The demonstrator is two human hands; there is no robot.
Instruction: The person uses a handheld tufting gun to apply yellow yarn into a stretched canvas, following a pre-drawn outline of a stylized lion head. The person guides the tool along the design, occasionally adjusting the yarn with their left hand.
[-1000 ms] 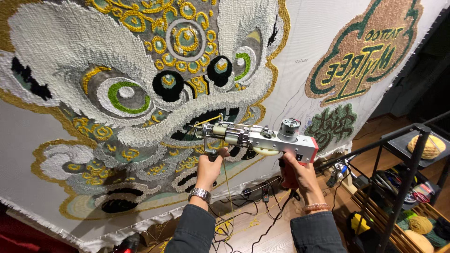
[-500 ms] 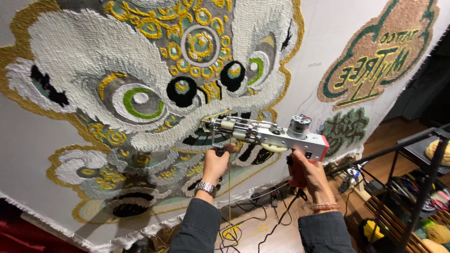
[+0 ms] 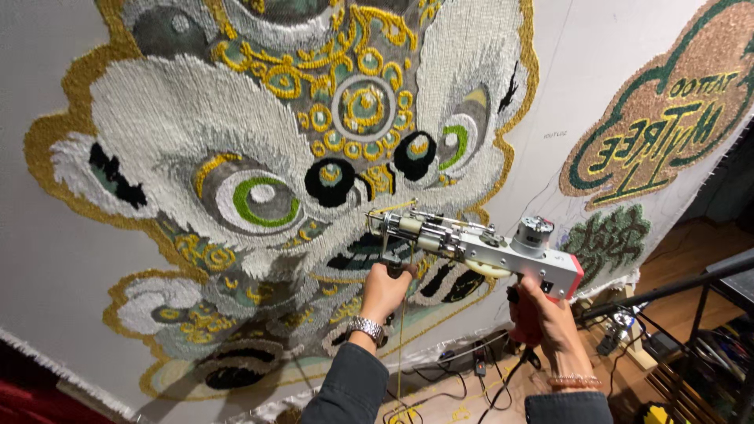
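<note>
I hold a silver tufting gun with both hands against a large stretched cloth. My left hand, with a wristwatch, grips the front handle under the needle end. My right hand is closed around the red rear grip. The gun's tip touches the cloth just below the black nose of a tufted white, gold, green and grey lion face. A thin yellow yarn hangs down from the gun.
A second tufted patch in brown, green and gold sits at the upper right, a small green one below it. Cables lie on the wooden floor. A black metal rack with yarn stands at the right.
The view has drawn closer and shifted, so the lion face fills more of the frame. The gun and both hands sit slightly higher and further right on the cloth.
</note>
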